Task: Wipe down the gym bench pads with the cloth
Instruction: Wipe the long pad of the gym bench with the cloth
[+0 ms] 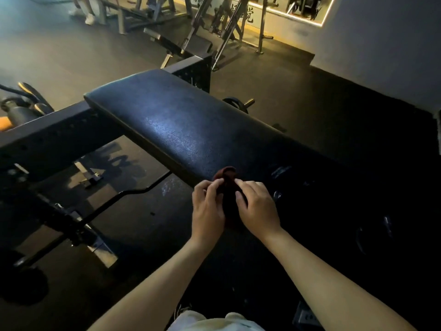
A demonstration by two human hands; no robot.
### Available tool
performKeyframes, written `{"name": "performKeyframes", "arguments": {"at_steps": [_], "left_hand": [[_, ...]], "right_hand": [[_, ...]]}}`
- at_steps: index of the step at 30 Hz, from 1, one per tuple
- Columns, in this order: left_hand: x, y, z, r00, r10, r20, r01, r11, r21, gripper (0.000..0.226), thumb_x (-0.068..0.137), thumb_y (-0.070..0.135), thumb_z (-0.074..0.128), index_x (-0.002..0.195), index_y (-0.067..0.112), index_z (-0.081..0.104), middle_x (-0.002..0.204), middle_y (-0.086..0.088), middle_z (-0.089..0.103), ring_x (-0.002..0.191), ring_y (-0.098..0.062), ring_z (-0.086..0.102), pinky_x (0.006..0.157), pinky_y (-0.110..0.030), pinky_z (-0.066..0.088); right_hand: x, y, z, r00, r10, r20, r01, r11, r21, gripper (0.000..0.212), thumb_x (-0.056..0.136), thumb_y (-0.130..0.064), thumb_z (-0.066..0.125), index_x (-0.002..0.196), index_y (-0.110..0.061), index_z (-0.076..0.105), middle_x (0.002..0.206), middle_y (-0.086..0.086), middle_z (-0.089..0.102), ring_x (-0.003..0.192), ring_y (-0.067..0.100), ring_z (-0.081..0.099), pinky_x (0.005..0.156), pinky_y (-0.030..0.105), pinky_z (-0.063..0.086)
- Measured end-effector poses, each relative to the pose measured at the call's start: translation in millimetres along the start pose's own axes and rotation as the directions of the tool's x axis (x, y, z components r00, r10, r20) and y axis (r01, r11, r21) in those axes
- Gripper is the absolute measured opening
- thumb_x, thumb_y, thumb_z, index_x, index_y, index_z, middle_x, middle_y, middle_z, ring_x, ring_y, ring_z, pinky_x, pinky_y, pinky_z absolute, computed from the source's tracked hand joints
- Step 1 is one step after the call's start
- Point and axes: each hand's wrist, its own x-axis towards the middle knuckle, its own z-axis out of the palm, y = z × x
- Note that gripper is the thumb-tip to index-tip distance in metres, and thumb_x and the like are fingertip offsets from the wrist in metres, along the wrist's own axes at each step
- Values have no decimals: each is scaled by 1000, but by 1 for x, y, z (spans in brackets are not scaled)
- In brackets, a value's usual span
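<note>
A long black padded gym bench pad [176, 125] runs from the upper left down towards the lower right. A small dark red cloth [228, 185] is bunched between my two hands just over the pad's near edge. My left hand [207, 209] pinches the cloth's left side with curled fingers. My right hand [259, 206] grips its right side. The lower part of the cloth is hidden between my palms and in shadow.
A black steel frame beam [47, 134] crosses at the left. A curled barbell [100, 206] lies on the dark floor below it. More benches and racks [191, 41] stand at the back, with a person's legs [87, 10] at the top left. A weight plate [235, 102] sits behind the pad.
</note>
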Motion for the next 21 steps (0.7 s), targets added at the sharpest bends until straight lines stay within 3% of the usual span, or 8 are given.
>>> {"name": "performKeyframes", "arguments": {"at_steps": [2,4,7,10,15,19,21], "left_hand": [[17,-1,-2,997,-62,-50,67,993,95,48,99,25,45,146,34,43,128,8,38,117,-13,39,107,-32,29],[33,-1,1,990,-140,4,135,963,234,52,104,34,45,153,42,32,132,7,36,118,-16,31,109,-39,22],[31,8,18,978,-206,11,198,951,237,43,103,40,48,146,40,47,131,2,33,118,-23,26,115,-44,24],[6,25,38,981,-185,-63,192,975,116,37,102,25,53,139,27,58,125,-4,38,112,-19,29,111,-37,31],[-64,59,70,996,-36,-84,46,992,120,38,98,17,61,136,20,62,119,-3,43,112,-13,38,96,-10,25],[-51,52,62,990,-56,-128,68,993,93,38,99,19,58,137,22,61,119,-3,43,114,-21,45,103,-23,34],[-33,46,52,965,-148,-216,167,983,74,39,102,21,55,140,24,58,121,-4,40,115,-19,39,105,-21,28]], "right_hand": [[-1,-1,-1,998,-52,39,52,999,-10,37,97,-24,53,131,-13,61,112,-2,66,106,20,57,92,38,50],[-4,2,-4,994,-95,62,94,995,25,37,96,-26,50,130,-14,62,111,-2,66,105,20,57,93,40,49],[-10,16,-17,993,-108,50,106,993,43,37,95,-26,50,128,-15,64,111,-3,67,102,19,59,89,40,50],[-27,39,-34,995,-98,7,98,995,-15,35,94,-23,53,126,-16,65,110,-4,67,98,19,60,86,41,50],[-44,53,-40,996,60,-72,-44,976,214,26,93,-7,56,114,-12,70,106,0,65,96,17,57,89,34,49],[-43,48,-39,1000,-19,-19,21,993,119,35,93,-26,50,122,-16,65,113,-1,63,103,18,58,88,38,48],[-43,48,-37,998,-63,8,63,996,62,37,95,-30,48,127,-20,63,115,-4,62,106,17,58,89,39,45]]}}
